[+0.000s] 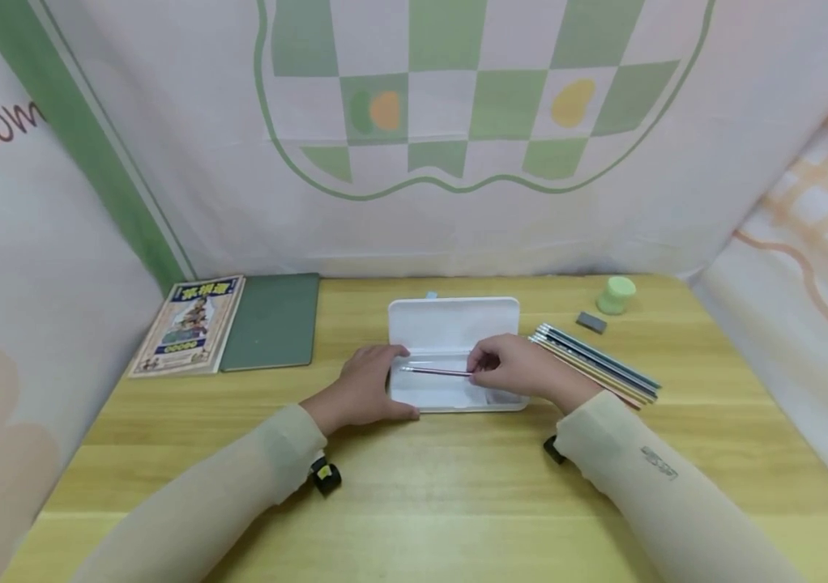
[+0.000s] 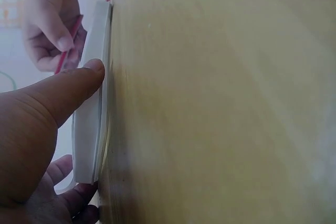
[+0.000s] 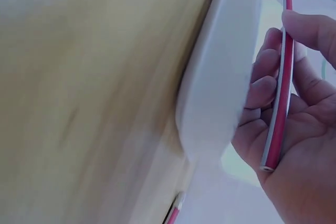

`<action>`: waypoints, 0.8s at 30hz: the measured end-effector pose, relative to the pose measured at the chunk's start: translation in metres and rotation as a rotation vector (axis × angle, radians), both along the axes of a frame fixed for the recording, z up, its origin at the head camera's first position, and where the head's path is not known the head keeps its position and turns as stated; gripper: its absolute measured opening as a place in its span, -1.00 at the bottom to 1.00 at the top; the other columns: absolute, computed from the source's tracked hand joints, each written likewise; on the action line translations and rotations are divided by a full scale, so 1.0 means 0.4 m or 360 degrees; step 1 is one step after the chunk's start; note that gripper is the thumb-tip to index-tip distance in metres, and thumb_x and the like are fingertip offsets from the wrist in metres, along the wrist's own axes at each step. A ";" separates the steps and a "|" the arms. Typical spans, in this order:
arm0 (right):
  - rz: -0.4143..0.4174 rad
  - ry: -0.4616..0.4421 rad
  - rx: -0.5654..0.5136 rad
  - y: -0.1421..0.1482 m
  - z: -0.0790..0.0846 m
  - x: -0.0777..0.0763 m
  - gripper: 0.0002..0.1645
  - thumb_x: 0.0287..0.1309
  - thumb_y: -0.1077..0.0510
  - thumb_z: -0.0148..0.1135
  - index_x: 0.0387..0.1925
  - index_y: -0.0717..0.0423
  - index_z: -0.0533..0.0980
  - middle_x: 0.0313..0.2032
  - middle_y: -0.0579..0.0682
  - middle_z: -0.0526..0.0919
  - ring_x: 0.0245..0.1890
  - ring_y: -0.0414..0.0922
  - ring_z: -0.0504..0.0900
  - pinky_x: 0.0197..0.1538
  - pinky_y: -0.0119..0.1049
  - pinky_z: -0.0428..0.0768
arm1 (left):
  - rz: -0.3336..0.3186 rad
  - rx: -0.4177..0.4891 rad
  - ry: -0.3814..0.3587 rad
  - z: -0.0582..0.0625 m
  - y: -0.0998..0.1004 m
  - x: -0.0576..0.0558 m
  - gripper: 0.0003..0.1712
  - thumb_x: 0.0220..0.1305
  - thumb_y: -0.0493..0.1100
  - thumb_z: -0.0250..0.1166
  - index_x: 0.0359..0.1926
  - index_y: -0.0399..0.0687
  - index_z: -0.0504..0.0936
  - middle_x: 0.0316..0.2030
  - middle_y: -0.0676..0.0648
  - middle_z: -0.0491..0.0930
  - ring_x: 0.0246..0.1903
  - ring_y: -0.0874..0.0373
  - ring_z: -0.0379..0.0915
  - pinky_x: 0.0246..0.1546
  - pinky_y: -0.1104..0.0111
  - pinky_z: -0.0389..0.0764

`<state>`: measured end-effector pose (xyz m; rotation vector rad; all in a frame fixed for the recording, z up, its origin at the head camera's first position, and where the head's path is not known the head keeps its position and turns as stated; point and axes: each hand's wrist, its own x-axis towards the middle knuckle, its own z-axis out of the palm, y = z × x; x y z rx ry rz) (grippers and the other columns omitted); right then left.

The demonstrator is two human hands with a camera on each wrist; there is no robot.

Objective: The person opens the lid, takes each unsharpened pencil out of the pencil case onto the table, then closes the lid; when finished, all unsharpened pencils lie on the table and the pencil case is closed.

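A white pencil case (image 1: 454, 306) lies on the table with its lid raised at the back. My left hand (image 1: 373, 385) holds its left end, the thumb (image 2: 79, 87) along the front wall and the other fingers around the far side. Over the case, my right hand (image 1: 507, 363) pinches a red-and-silver striped pencil (image 3: 283, 87) between thumb and fingers. In the head view this pencil (image 1: 432, 371) points leftward across the inside of the case. Part of the case's right end is hidden behind my right hand and wrist.
Several pencils (image 1: 596, 360) lie side by side right of the case, partly under my right forearm. Behind them are a dark grey block (image 1: 591, 322) and a light green cup-shaped thing (image 1: 616, 295). A magazine (image 1: 191, 324) and a dark green board (image 1: 271, 320) lie at the left.
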<state>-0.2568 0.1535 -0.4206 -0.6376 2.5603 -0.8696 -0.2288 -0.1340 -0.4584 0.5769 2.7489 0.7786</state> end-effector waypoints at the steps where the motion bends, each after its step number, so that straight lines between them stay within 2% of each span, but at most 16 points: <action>1: -0.0014 0.0005 -0.0006 0.007 0.002 0.003 -0.92 0.30 0.11 0.42 -0.24 0.01 0.68 -0.29 -0.11 0.68 -0.27 -0.11 0.57 -0.13 -0.18 0.60 | -0.0001 0.0001 -0.0001 0.000 0.000 0.000 0.16 0.01 0.38 0.57 0.51 0.03 0.29 0.48 -0.06 0.31 0.51 -0.10 0.06 0.48 -0.06 0.10; 8: -0.0081 0.0056 -0.0064 0.083 0.026 0.029 -0.91 0.32 0.12 0.39 -0.19 0.03 0.67 -0.26 -0.09 0.68 -0.26 -0.11 0.57 -0.18 -0.19 0.60 | 0.0000 0.0022 -0.0012 0.001 -0.001 0.002 0.17 0.01 0.38 0.57 0.51 0.03 0.28 0.49 -0.07 0.30 0.52 -0.14 0.03 0.48 -0.10 0.09; 12: -0.0135 0.0106 -0.0114 0.145 0.040 0.048 -0.89 0.32 0.12 0.39 -0.17 0.04 0.66 -0.24 -0.08 0.67 -0.21 -0.10 0.58 -0.15 -0.24 0.60 | 0.0002 0.0019 -0.0010 -0.003 -0.003 0.002 0.18 0.00 0.38 0.58 0.52 0.01 0.29 0.50 -0.08 0.29 0.52 -0.13 0.04 0.49 -0.10 0.08; 17: -0.0259 0.0100 -0.0154 0.233 0.043 0.061 -0.82 0.38 0.08 0.36 -0.11 0.10 0.64 -0.18 -0.03 0.67 -0.15 -0.09 0.59 -0.13 -0.32 0.60 | 0.0003 -0.0004 -0.0005 -0.003 -0.005 0.004 0.18 0.00 0.40 0.56 0.52 0.03 0.29 0.50 -0.06 0.29 0.52 -0.10 0.04 0.49 -0.07 0.09; 24: -0.0453 0.0120 -0.0080 0.370 0.042 0.059 -0.67 0.45 -0.01 0.30 0.01 0.16 0.61 -0.04 0.08 0.69 -0.09 -0.15 0.60 -0.08 -0.40 0.58 | -0.0011 0.0042 -0.0003 0.005 0.000 0.007 0.17 0.00 0.36 0.58 0.52 0.01 0.30 0.49 -0.08 0.31 0.51 -0.12 0.06 0.48 -0.09 0.10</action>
